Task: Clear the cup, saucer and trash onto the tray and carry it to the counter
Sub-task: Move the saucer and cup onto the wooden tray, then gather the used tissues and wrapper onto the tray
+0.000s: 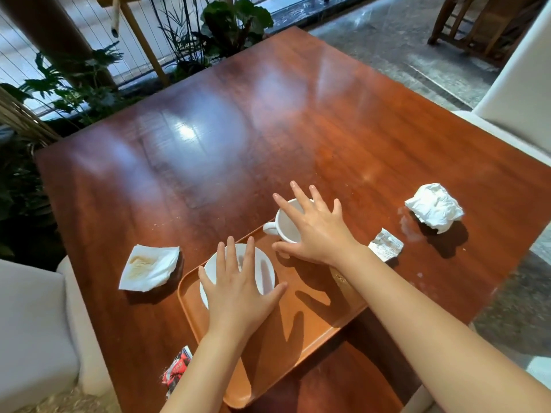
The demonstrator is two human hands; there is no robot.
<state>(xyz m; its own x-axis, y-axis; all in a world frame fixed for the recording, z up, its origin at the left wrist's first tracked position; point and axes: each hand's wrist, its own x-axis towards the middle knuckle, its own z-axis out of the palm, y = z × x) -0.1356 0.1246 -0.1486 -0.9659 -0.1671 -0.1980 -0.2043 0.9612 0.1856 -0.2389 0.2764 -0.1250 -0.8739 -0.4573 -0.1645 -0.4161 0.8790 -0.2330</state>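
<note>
An orange tray (313, 320) lies on the wooden table (238, 129) near its front edge. A white saucer (265, 269) rests on the tray's far left part, with my left hand (238, 293) spread flat over it, fingers apart. A white cup (283, 225) stands at the tray's far corner, handle to the left. My right hand (316, 231) hovers over the cup with fingers spread, gripping nothing. A stained white napkin (149, 268) lies left of the tray. A crumpled white tissue (433, 207) and a small torn wrapper (386, 244) lie to the right. A red wrapper (176, 369) sits at the table's front edge.
Cream upholstered chairs stand at the left (32, 323) and at the right (518, 93). Green plants (232, 22) and a railing lie beyond the table's far edge. Stone floor (402, 40) lies at the far right.
</note>
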